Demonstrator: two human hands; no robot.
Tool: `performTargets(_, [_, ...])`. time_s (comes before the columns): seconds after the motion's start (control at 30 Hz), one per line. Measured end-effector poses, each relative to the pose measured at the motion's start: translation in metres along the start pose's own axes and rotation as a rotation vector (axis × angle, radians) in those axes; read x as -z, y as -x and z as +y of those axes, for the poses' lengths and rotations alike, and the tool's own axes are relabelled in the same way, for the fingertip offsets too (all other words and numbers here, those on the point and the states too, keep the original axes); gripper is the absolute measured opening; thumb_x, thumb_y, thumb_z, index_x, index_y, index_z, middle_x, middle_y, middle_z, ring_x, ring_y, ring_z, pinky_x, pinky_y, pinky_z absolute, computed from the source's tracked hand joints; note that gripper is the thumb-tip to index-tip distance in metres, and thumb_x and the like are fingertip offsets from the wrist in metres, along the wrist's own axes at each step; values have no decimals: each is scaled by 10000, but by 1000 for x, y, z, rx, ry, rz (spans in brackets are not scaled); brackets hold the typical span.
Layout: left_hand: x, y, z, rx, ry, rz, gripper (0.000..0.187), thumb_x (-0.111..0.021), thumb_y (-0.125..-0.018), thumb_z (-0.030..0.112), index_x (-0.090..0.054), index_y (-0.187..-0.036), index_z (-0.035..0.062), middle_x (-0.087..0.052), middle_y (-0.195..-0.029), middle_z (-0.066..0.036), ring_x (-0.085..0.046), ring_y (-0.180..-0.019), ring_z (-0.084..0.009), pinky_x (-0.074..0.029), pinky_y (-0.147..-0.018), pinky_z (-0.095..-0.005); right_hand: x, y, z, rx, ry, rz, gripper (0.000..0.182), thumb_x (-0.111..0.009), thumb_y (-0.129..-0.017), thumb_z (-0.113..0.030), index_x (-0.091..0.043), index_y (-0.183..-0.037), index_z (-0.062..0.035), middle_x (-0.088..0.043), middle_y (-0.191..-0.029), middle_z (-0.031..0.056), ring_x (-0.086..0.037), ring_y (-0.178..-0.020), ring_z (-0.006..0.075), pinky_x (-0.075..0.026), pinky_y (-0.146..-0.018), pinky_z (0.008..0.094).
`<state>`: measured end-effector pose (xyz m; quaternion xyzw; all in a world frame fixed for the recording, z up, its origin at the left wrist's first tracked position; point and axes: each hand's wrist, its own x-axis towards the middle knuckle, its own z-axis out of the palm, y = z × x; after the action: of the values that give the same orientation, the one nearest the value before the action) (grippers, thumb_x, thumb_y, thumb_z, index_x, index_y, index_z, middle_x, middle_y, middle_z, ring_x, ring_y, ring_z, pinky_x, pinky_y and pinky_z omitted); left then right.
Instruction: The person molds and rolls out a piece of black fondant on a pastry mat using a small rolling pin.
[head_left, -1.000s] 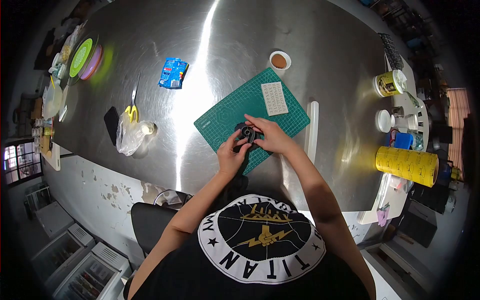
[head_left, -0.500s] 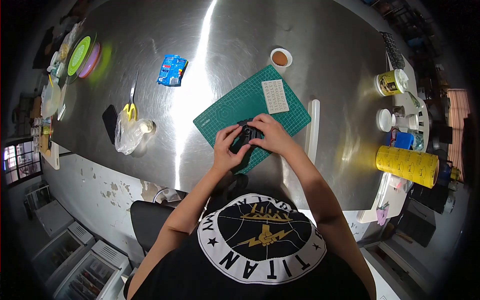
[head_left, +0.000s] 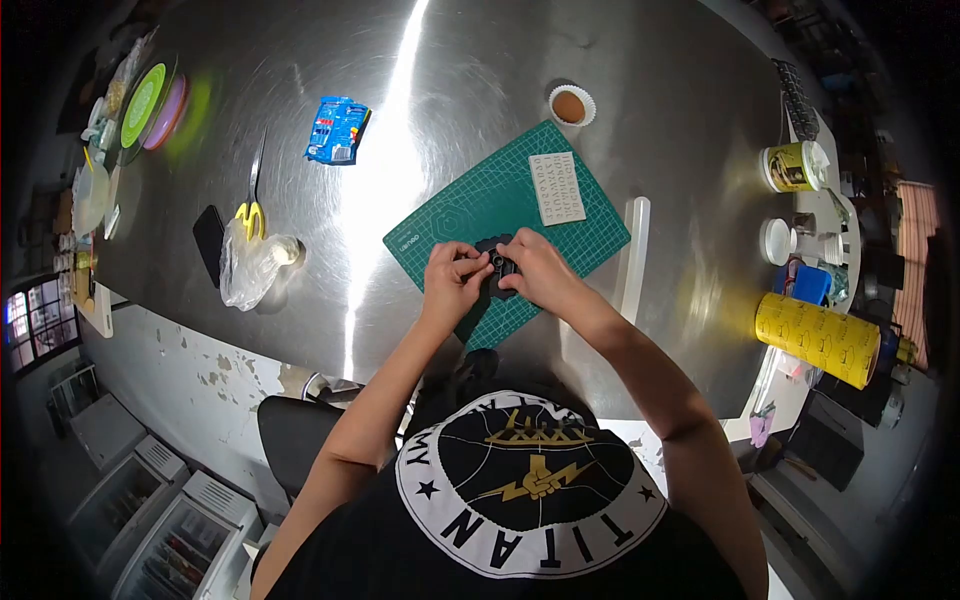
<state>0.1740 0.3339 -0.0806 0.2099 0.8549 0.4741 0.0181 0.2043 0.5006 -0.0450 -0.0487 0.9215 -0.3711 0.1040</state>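
Note:
A small black piece with a raised, rounded middle (head_left: 499, 264) lies over the near edge of the green cutting mat (head_left: 440, 222). My left hand (head_left: 453, 283) is closed, thumb and fingertips pinched together at the piece's left side. From the right, my right hand (head_left: 541, 270) grips the same piece, with its index finger at the top edge and thumb lower down. Fingers cover part of it, and I cannot make out its exact kind. Farther up the mat rests a beige letter mould (head_left: 556, 190). Just beyond the mat's far corner is a white paper cup with brown contents (head_left: 570, 105).
A clear white bar (head_left: 636, 258) lies right of the mat. To the left are a blue packet (head_left: 337, 131), yellow-handled scissors (head_left: 250, 216), a plastic bag (head_left: 247, 268) and a black phone (head_left: 208, 242). A yellow film roll (head_left: 815, 338) and tubs line the right side.
My left fingers have drawn together into a tighter pinch at the black piece. My right hand stays on its right side. The whole view has shifted slightly.

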Motion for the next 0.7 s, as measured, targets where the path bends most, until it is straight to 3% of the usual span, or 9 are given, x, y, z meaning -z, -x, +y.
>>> performTargets(0.17, [0,-2,1,91,26,-46,140,-750,-640,68,-708,-773,58,-614,-750,-62,-558,-709,-210,-445,-653,-306,-1,1,-2,-21,-25,-15,461,-753,-626,-35,-594,-1054,28,-533,-895,143,-569,-814,293,-478,-708,356])
performTargets(0.57, [0,-6,3,58,-42,-69,135,-747,-635,60,-702,-762,53,-592,-727,-76,-560,-682,-220,-456,-616,-315,1,-4,8,81,26,21,449,-757,-624,-57,-610,-1041,18,-546,-881,146,-580,-774,288,-482,-683,341])
performTargets(0.63, [0,-6,3,79,-57,-70,150,-757,-625,73,-704,-763,51,-593,-744,-88,-568,-697,-225,-465,-616,-319,13,-11,11,46,-39,-122,407,-748,-627,-38,-631,-1014,13,-565,-869,136,-591,-737,265,-487,-676,317])
performTargets(0.67, [0,-6,2,72,-58,-63,150,-757,-625,73,-704,-763,51,-593,-744,-88,-568,-697,-225,-465,-616,-319,17,-12,12,38,-84,-103,357,-725,-654,-18,-646,-1002,0,-610,-820,102,-605,-696,195,-491,-655,280])
performTargets(0.7, [2,-6,2,58,-69,-63,191,-757,-624,73,-699,-803,46,-592,-748,-95,-571,-690,-226,-467,-604,-318,16,-14,14,44,-79,-102,357,-725,-654,-18,-646,-1002,0,-610,-820,102,-605,-696,195,-491,-655,280])
